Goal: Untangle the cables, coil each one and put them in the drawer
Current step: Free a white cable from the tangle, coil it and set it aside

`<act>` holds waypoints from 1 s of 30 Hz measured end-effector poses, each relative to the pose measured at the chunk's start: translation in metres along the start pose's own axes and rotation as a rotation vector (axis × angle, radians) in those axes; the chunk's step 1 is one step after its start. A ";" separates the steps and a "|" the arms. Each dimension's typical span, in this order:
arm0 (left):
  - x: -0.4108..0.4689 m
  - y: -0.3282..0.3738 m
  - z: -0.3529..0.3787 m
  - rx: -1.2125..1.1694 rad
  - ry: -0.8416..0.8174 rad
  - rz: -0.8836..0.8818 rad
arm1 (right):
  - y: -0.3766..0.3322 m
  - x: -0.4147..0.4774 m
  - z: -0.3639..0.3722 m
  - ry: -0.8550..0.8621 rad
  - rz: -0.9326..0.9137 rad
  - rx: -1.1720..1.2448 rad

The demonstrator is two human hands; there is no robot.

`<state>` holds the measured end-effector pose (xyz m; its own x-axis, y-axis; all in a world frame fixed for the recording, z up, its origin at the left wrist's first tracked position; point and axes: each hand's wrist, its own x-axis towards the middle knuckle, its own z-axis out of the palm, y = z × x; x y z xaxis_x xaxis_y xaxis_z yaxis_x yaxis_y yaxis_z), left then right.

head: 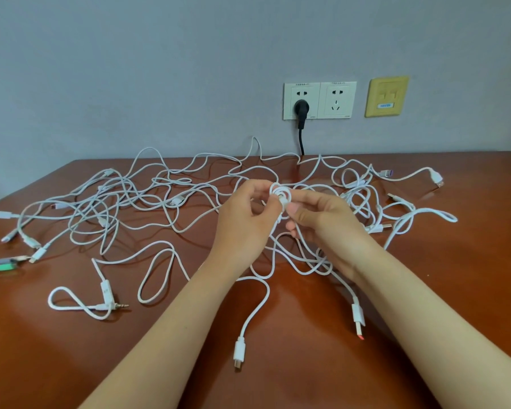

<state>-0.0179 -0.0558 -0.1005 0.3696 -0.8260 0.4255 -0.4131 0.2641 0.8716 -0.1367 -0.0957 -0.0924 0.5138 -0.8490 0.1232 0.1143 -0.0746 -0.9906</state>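
Note:
Several white cables [148, 202] lie tangled across a red-brown wooden table [455, 276]. Above the middle of the tangle, my left hand [248, 214] and my right hand [322, 216] pinch a small white coil [280, 193] of cable between thumbs and fingers. The rest of that cable trails down from the coil onto the table. Two white USB plugs [239, 351] [358, 318] lie near the front, between my forearms. A white audio cable with a jack plug [112, 305] rests at the front left. No drawer is in view.
A grey wall stands behind the table with a double white socket [319, 100]; a black plug [301, 109] and its cord hang from it. A yellow network plate [386, 96] is to its right. A green and grey object [0, 264] lies at the left edge.

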 end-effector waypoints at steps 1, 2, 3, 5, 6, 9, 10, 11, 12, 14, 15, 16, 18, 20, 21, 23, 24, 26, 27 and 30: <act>0.000 0.001 0.001 -0.009 0.000 0.001 | 0.000 0.000 -0.001 0.019 0.000 0.007; -0.001 0.001 0.001 -0.015 -0.001 0.004 | 0.000 0.001 -0.001 0.031 0.002 0.011; 0.000 0.002 0.001 -0.017 -0.003 0.006 | 0.000 0.001 -0.002 0.035 0.002 0.011; 0.000 0.003 0.000 -0.015 -0.017 0.016 | 0.000 0.001 0.000 0.042 -0.004 -0.003; 0.000 0.002 -0.001 -0.008 -0.029 0.025 | 0.001 0.000 0.001 0.061 -0.010 -0.018; -0.001 0.000 -0.001 0.025 -0.070 0.046 | 0.004 0.001 0.004 0.165 -0.046 -0.048; -0.001 0.001 -0.001 0.030 -0.079 0.048 | 0.004 0.002 0.004 0.201 -0.065 -0.054; -0.002 0.002 0.000 0.029 -0.087 0.055 | 0.004 0.003 0.003 0.233 -0.085 -0.064; -0.003 0.003 0.000 0.021 -0.093 0.070 | 0.005 0.004 0.002 0.262 -0.101 -0.071; -0.005 0.005 0.002 0.006 -0.108 0.108 | 0.006 0.007 -0.001 0.302 -0.112 -0.068; -0.006 0.006 0.002 0.003 -0.122 0.113 | 0.005 0.007 -0.002 0.309 -0.111 -0.075; -0.006 0.007 0.003 -0.002 -0.136 0.105 | 0.004 0.007 -0.002 0.306 -0.108 -0.087; -0.007 0.006 0.003 -0.003 -0.141 0.082 | 0.002 0.007 -0.002 0.293 -0.101 -0.078; -0.006 0.005 0.003 -0.001 -0.105 0.066 | -0.001 0.005 -0.001 0.277 -0.095 -0.021; -0.004 0.005 0.002 -0.016 -0.083 0.054 | -0.002 0.003 0.000 0.265 -0.094 -0.011; -0.002 0.004 0.001 -0.077 -0.047 0.009 | -0.003 0.003 -0.001 0.242 -0.084 -0.019; 0.000 0.004 0.000 -0.121 -0.032 -0.025 | -0.004 0.003 -0.001 0.228 -0.079 -0.018; 0.002 0.002 -0.001 -0.224 -0.017 -0.097 | -0.004 0.003 0.000 0.194 -0.071 -0.009; 0.003 0.001 -0.001 -0.265 -0.017 -0.126 | -0.003 0.004 0.001 0.180 -0.074 -0.011; 0.003 0.000 -0.002 -0.291 -0.044 -0.140 | -0.001 0.004 0.002 0.198 -0.109 -0.017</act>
<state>-0.0152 -0.0574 -0.0985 0.3666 -0.8835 0.2915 -0.1031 0.2728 0.9565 -0.1329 -0.0977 -0.0903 0.3218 -0.9216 0.2171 0.1443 -0.1789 -0.9732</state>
